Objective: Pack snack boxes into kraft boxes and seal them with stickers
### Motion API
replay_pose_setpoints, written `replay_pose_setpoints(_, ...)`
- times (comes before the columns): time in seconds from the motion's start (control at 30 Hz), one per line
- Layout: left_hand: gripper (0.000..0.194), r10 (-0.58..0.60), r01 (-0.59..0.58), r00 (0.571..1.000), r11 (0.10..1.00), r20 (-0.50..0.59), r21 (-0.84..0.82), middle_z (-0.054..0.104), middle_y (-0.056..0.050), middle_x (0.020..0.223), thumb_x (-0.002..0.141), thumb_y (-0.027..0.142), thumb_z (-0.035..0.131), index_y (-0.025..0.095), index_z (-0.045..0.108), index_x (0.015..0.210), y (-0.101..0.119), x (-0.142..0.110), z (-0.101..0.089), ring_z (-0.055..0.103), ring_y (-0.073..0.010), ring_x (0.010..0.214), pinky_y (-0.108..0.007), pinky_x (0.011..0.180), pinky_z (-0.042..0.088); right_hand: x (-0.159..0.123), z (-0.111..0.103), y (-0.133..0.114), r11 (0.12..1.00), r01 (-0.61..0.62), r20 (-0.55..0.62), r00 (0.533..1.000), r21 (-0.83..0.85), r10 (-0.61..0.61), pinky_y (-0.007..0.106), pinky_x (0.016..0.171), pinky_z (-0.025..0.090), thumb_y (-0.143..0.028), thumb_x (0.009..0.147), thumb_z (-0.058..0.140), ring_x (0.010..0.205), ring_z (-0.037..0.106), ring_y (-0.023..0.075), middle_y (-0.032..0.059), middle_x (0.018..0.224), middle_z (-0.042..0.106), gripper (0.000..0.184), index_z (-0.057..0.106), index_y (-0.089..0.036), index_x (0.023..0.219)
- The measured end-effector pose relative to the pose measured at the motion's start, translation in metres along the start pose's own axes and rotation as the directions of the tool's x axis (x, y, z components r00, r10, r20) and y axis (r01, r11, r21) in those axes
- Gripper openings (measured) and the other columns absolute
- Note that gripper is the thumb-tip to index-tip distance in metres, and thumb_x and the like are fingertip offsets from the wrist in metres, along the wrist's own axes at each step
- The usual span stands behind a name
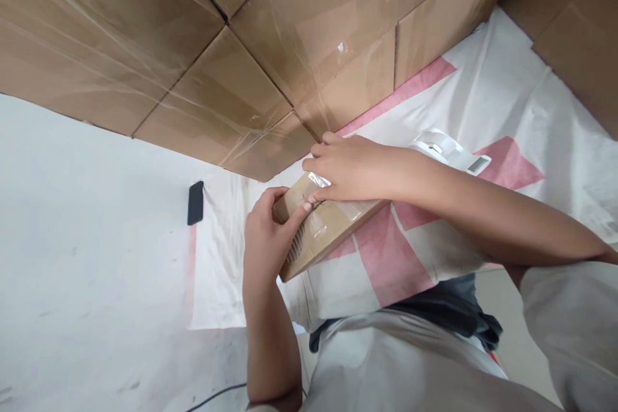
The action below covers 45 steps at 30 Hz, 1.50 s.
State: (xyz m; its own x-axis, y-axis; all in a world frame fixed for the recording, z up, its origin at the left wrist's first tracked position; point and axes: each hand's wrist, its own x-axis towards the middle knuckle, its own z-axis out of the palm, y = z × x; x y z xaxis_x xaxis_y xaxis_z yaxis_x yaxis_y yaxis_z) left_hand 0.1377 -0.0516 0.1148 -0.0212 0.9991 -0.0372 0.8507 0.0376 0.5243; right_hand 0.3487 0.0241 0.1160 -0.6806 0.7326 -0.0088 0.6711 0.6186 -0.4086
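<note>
A small brown cardboard box [333, 232] lies tilted across the white and pink cloth [396, 257]. My left hand [268, 228] grips its left end, thumb on the top face and fingers over the far side. Across the top, my right hand [345, 167] curls its fingers over the far edge, with its thumb close to the left thumb. Crinkled clear tape [318, 180] shines beside the right thumb. Dark printed lines show on the box near my left hand; the right palm and wrist hide its far right part.
Large cardboard boxes [338, 45] wrapped in clear film are stacked along the far side. A white plastic packet [449, 149] with a barcode label lies beyond my right forearm. A black phone-like object [196, 203] rests by the white wall [96, 238]. More cardboard [574, 26] stands at right.
</note>
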Motion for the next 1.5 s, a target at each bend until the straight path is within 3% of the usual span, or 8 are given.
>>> replay_pose_setpoints(0.23, 0.028, -0.010, 0.007, 0.996, 1.000, -0.092, -0.030, 0.068, 0.003, 0.079, 0.100, 0.046, 0.053, 0.025, 0.066, 0.087, 0.001, 0.008, 0.004, 0.058, -0.0164, 0.072, -0.030, 0.067, 0.043, 0.003, 0.005, 0.001, 1.000, 0.013, -0.032, 0.999, 0.000, -0.013, 0.040, 0.083, 0.044, -0.053, 0.095, 0.065, 0.115, 0.053, 0.0351, 0.0154, 0.115, 0.069, 0.041, 0.070, -0.018, 0.116)
replay_pose_setpoints(0.7, 0.036, 0.165, -0.169, 0.984, 0.985, 0.074, 0.048, 0.075, 0.001, 0.111, 0.089, 0.058, 0.067, 0.031, 0.067, 0.113, -0.008, 0.003, -0.001, 0.068, -0.0248, 0.098, -0.037, 0.081, 0.049, -0.020, -0.003, -0.006, 1.000, 0.002, -0.066, 0.998, 0.024, 0.000, 0.039, 0.088, 0.048, -0.051, 0.096, 0.065, 0.117, 0.055, 0.0322, 0.0164, 0.125, 0.063, 0.041, 0.068, -0.016, 0.116)
replay_pose_setpoints(0.83, 0.031, 0.195, -0.233, 0.944, 0.965, -0.265, -0.122, 0.071, -0.004, 0.120, 0.091, 0.048, 0.065, 0.028, 0.065, 0.114, -0.026, 0.007, 0.000, 0.066, -0.0248, 0.114, -0.038, 0.094, 0.051, -0.034, 0.005, 0.000, 0.993, -0.071, -0.193, 0.977, 0.098, 0.089, 0.040, 0.090, 0.050, -0.052, 0.094, 0.068, 0.118, 0.057, 0.0317, 0.0136, 0.122, 0.068, 0.041, 0.069, -0.018, 0.117)
replay_pose_setpoints(0.93, 0.031, 0.041, -0.124, 0.885, 0.981, -0.463, -0.150, 0.068, -0.007, 0.125, 0.095, 0.046, 0.057, 0.026, 0.061, 0.118, -0.067, 0.009, 0.001, 0.064, -0.0243, 0.119, -0.040, 0.099, 0.052, -0.041, 0.011, 0.010, 0.960, -0.212, -0.354, 0.897, 0.185, 0.266, 0.044, 0.090, 0.051, -0.053, 0.093, 0.066, 0.109, 0.063, 0.0321, 0.0127, 0.115, 0.072, 0.042, 0.071, -0.018, 0.116)
replay_pose_setpoints(1.13, 0.097, -0.164, 0.143, 0.983, 0.968, 0.087, 0.207, 0.043, -0.021, 0.159, 0.069, 0.054, 0.086, 0.023, 0.044, 0.151, -0.152, -0.021, 0.019, 0.040, -0.0445, 0.148, -0.062, 0.116, 0.038, -0.041, 0.023, 0.012, 0.891, -0.284, -0.545, 0.711, 0.354, 0.443, 0.052, 0.093, 0.053, -0.045, 0.094, 0.061, 0.113, 0.065, 0.0351, 0.0138, 0.120, 0.070, 0.034, 0.070, -0.022, 0.118)
replay_pose_setpoints(1.4, 0.023, -0.025, 0.033, 0.998, 0.983, -0.050, 0.178, 0.063, -0.010, 0.134, 0.097, 0.039, 0.059, 0.028, 0.073, 0.111, -0.163, -0.038, 0.037, 0.056, -0.0309, 0.130, -0.052, 0.110, 0.044, -0.053, 0.050, -0.002, 0.949, -0.023, -0.881, 0.365, 0.314, 0.300, 0.060, 0.090, 0.051, -0.049, 0.098, 0.041, 0.115, 0.062, 0.0393, 0.0157, 0.111, 0.066, 0.038, 0.070, -0.033, 0.117)
replay_pose_setpoints(1.47, 0.022, -0.038, 0.052, 0.995, 0.987, -0.093, 0.151, 0.066, -0.009, 0.126, 0.098, 0.038, 0.056, 0.026, 0.074, 0.102, -0.162, -0.036, 0.038, 0.059, -0.0293, 0.124, -0.050, 0.107, 0.044, -0.065, 0.062, 0.004, 0.967, 0.025, -0.883, 0.413, 0.255, 0.223, 0.065, 0.085, 0.048, -0.057, 0.094, 0.043, 0.110, 0.061, 0.0433, 0.0159, 0.100, 0.067, 0.039, 0.073, -0.037, 0.106)
replay_pose_setpoints(1.5, 0.021, -0.042, 0.058, 0.992, 0.989, -0.115, 0.139, 0.068, -0.009, 0.122, 0.098, 0.037, 0.055, 0.025, 0.073, 0.100, -0.161, -0.034, 0.039, 0.060, -0.0287, 0.121, -0.049, 0.106, 0.045, -0.072, 0.069, 0.004, 0.967, 0.034, -0.835, 0.514, 0.251, 0.199, 0.067, 0.082, 0.047, -0.062, 0.090, 0.046, 0.108, 0.061, 0.0443, 0.0149, 0.095, 0.067, 0.037, 0.074, -0.039, 0.097)
